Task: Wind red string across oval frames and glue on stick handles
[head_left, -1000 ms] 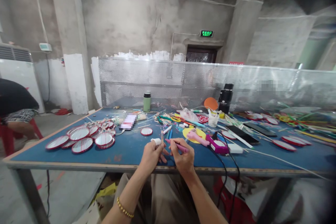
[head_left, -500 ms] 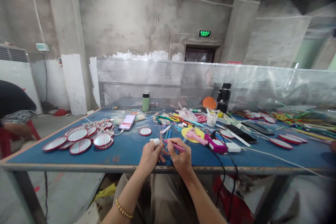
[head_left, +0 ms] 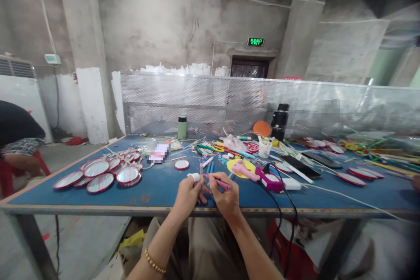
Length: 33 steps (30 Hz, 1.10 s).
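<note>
My left hand (head_left: pixel 187 194) is closed around a thin, flat, brownish stick (head_left: pixel 201 169), which stands upright out of the fingers. A white wrap or cap (head_left: pixel 194 177) shows at the left hand's finger; I cannot tell which. Close beside it, my right hand (head_left: pixel 226 197) grips a purple pen (head_left: pixel 223 183) with its tip pointing left at the stick. Both hands are just above the table's front edge. A round red-rimmed mirror (head_left: pixel 181 164) lies beyond the left hand. Right of my right hand, a pink and purple corded tool (head_left: pixel 271 180) rests partly on a yellow disc (head_left: pixel 232 166).
Red-rimmed mirrors (head_left: pixel 100 182) are piled at the left of the blue table (head_left: pixel 157 197). Sticks, pens and scraps clutter the middle. A green bottle (head_left: pixel 182 127) and black thermos (head_left: pixel 279 123) stand behind. Dark cables (head_left: pixel 278 210) hang over the front edge. Another person (head_left: pixel 19 129) sits left.
Both hands hold almost the same pose, still with the stick and the pen. At the right edge, another person's hand shows slightly more.
</note>
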Each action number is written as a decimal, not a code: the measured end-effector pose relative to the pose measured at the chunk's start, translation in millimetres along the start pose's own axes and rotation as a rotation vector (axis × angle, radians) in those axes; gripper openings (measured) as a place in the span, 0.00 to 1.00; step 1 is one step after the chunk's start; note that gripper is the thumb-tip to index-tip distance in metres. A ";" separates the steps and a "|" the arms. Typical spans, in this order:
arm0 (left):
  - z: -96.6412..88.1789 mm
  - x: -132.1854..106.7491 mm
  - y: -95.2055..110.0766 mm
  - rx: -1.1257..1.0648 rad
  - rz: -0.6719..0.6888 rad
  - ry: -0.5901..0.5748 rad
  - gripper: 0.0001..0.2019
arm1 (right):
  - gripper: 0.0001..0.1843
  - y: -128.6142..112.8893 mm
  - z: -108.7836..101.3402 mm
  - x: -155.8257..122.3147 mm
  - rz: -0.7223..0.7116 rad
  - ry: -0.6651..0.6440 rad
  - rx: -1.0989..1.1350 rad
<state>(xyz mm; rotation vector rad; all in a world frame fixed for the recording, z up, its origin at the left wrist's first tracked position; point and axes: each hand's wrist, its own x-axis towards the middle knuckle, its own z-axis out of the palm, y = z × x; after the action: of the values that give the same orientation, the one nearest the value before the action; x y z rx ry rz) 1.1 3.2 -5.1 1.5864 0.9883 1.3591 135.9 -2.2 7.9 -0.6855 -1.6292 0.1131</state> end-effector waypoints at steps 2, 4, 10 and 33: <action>0.0 0.4 -0.4 -0.003 0.002 -0.001 0.14 | 0.09 0.8 0.3 -0.1 -0.002 -0.001 0.002; 0.1 0.6 -0.6 -0.001 -0.003 0.004 0.15 | 0.09 1.4 0.6 -0.5 0.009 0.010 0.005; 1.0 -0.6 1.8 0.015 0.008 0.018 0.16 | 0.08 -0.8 -0.2 -0.8 -0.002 -0.007 0.017; 1.0 0.8 0.8 0.046 0.017 0.026 0.16 | 0.08 -2.6 -0.2 0.9 0.009 0.005 0.051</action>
<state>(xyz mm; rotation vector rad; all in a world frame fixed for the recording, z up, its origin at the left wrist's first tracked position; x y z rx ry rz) 2.3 3.6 -4.2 1.6182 1.0306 1.3812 135.1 -3.9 9.9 -0.6532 -1.6134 0.1592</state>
